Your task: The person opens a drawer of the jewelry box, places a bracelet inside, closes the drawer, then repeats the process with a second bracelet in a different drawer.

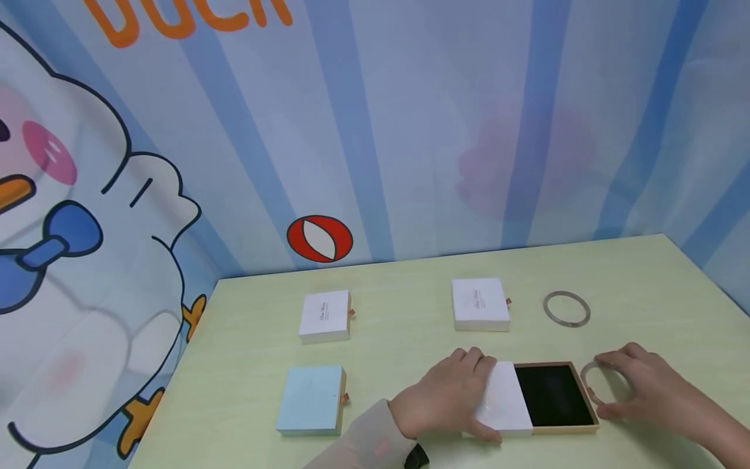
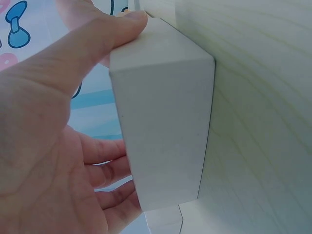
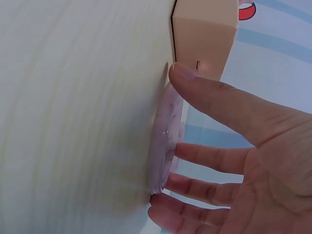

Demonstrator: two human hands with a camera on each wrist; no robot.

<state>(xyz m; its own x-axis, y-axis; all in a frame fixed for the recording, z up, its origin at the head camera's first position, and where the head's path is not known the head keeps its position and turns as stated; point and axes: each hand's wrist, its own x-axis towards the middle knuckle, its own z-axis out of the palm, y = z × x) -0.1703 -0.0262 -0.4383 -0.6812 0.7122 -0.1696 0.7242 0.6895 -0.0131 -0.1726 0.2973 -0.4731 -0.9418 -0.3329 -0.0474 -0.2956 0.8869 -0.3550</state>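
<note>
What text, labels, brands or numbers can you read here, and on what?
"DUCK" (likely; letter tops cut off): orange lettering on the backdrop.
Rear left white box: dark print on lid, too small to read.
Rear right white box: same, too small.
Open white box: faint marks on sleeve, unreadable.
Light blue box: no legible text.
No readable numbers.

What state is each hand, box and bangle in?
Left hand, gripping the front white box
Right hand, gripping the near bangle
Front white box, drawer partly out, nothing visible inside
Near bangle, held, outside the drawer
Rear bangle, lying flat
Light blue box, closed
Rear left white box, closed
Rear right white box, closed
</note>
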